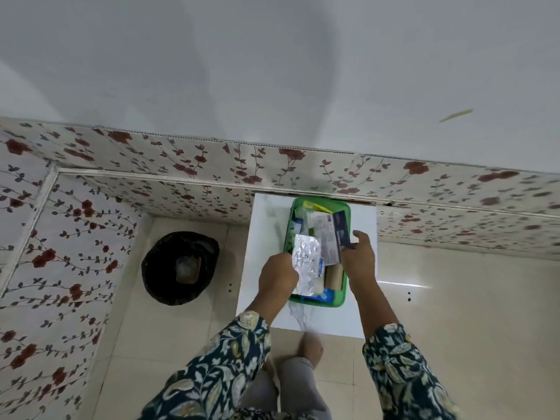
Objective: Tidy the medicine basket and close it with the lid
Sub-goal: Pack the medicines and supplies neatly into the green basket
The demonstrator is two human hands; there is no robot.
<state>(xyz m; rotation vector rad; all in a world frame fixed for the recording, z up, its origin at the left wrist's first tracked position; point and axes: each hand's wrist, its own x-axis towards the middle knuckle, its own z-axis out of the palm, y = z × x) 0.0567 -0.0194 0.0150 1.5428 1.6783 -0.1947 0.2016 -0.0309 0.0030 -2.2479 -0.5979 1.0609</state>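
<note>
a person stood over a small white table (263, 237) set against a flower-patterned wall (181, 168), both hands working in a green medicine basket (346, 213) that sat on the tabletop, its far end close to the wall. the left hand (277, 275) was closed around the near left edge of a crinkled silver foil blister strip (306, 262), which lay raised over the middle of the basket. the right hand (357, 256) pinched a dark blue card or flat box (342, 228) between thumb and fingers at the basket's right rim, the piece tilted up and leaning over a pale printed pack (328, 237) just beside the foil. beneath them the basket was crowded with mixed packets, among them a yellow item (315, 206) at the far end, a brown roll-like object (333, 278) near the right wall and something blue (325, 297) at the near end; their labels were too blurred to read. no lid could be made out on the basket, which stood open. both forearms wore dark sleeves (224, 368) printed with pale leaves and flowers. a black bin (178, 268) stood on the tiled floor (454, 298) to the left of the table, well apart from the basket, and a bare foot (312, 348) showed just below the table's near edge.
</note>
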